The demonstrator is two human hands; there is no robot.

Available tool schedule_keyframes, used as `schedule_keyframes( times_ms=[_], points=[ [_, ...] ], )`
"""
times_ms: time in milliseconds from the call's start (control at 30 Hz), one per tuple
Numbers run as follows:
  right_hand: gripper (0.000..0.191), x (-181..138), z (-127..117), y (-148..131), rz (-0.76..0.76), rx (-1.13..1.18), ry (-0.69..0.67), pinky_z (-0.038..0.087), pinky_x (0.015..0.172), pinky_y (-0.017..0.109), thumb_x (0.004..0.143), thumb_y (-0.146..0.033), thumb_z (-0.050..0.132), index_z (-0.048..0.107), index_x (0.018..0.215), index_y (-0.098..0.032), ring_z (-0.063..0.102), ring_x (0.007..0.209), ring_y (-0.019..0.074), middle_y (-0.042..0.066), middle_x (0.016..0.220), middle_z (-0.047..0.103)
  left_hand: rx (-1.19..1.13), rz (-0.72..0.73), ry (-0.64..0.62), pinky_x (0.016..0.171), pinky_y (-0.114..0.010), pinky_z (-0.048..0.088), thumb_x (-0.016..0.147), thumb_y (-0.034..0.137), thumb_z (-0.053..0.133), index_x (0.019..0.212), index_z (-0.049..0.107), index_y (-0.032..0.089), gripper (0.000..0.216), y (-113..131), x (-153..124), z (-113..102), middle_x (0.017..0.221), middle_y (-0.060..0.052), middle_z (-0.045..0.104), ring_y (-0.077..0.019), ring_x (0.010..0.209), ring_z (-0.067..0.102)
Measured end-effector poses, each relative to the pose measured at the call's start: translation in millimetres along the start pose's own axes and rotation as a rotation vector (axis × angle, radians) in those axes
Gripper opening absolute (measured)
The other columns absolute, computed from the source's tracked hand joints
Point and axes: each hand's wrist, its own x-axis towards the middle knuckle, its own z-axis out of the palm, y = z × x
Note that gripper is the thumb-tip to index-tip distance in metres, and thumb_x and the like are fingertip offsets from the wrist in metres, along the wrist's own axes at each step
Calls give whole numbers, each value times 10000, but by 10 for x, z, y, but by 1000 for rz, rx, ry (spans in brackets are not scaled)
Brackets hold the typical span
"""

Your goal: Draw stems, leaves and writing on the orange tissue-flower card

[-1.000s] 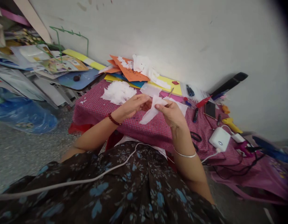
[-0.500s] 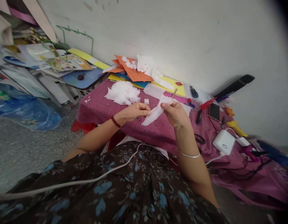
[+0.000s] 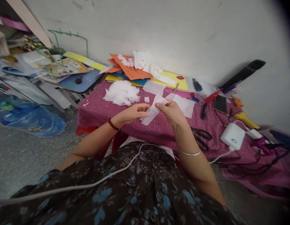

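Just above the table's front edge, a thin white paper strip (image 3: 151,115) is stretched at a slant between my hands. My right hand (image 3: 171,112) pinches its upper end, thumb on top. My left hand (image 3: 133,114) has its thumb and fingertips closed at the strip's left edge; the exact grip there is partly hidden. Beyond my left hand lies a heap of white paper pieces (image 3: 121,92), with one small white paper square (image 3: 147,99) beside it. Flat white paper sheets (image 3: 185,105) rest behind my right hand. Black-handled scissors (image 3: 202,139) lie beside my right forearm.
A red checked cloth (image 3: 95,107) covers the table. Orange paper (image 3: 133,70) and yellow sheets lie along the wall. On the right are a pencil (image 3: 176,88), a marker (image 3: 204,111) and a white power box (image 3: 232,136) with cables. A wrapped blue bottle (image 3: 29,118) lies on the floor.
Both hands have shifted slightly left, and the paper strip looks flatter and more spread. The view has turned a little, so more of the scissors and the sheets behind my right hand shows.
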Motion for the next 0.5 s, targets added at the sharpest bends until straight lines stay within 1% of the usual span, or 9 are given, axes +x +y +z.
schedule_keyframes(
  times_ms=[100,200,267,333,367,433,500],
  points=[
    [248,13,9,18,-9,-34,-19,446,679,284,676,-390,792,676,766,-190,553,657,127,-20,723,667,-36,15,125,634,-214,436,721,300,794,831,671,141,229,-5,78,55,766,5,646,-79,664,568],
    [254,25,39,36,3,-47,-6,450,664,284,670,-394,788,663,770,-196,545,654,129,-21,713,657,-89,-12,207,534,-203,368,718,298,799,739,629,147,228,-37,146,124,638,43,573,-55,543,484],
    [267,48,69,55,5,-46,-5,459,665,285,670,-402,783,663,790,-196,547,661,131,-18,726,664,-122,-31,259,517,-207,355,720,293,799,724,625,147,227,-66,176,167,616,45,566,-55,524,470],
    [272,74,71,69,-13,-77,-11,471,676,291,698,-423,754,655,805,-194,553,668,135,-13,738,668,-137,-33,319,529,-206,367,720,274,796,719,632,140,211,-96,193,191,635,36,592,-57,542,490],
    [268,76,43,72,-33,-131,-11,478,687,299,723,-435,728,651,811,-193,559,677,140,-6,747,670,-141,-31,350,535,-204,373,721,259,791,718,635,138,198,-110,196,192,646,32,604,-57,552,502],
    [262,18,-108,69,-85,-340,19,495,738,327,780,-442,666,656,848,-189,589,723,160,19,793,685,-153,-34,409,538,-199,384,732,222,761,703,620,138,167,-129,185,166,648,29,612,-58,556,520],
    [290,-159,-407,81,-114,-642,107,506,831,379,819,-423,627,679,967,-179,638,828,200,67,912,716,-161,-49,441,527,-199,392,750,180,712,697,595,144,133,-135,146,107,633,28,607,-62,537,528]
  ],
)
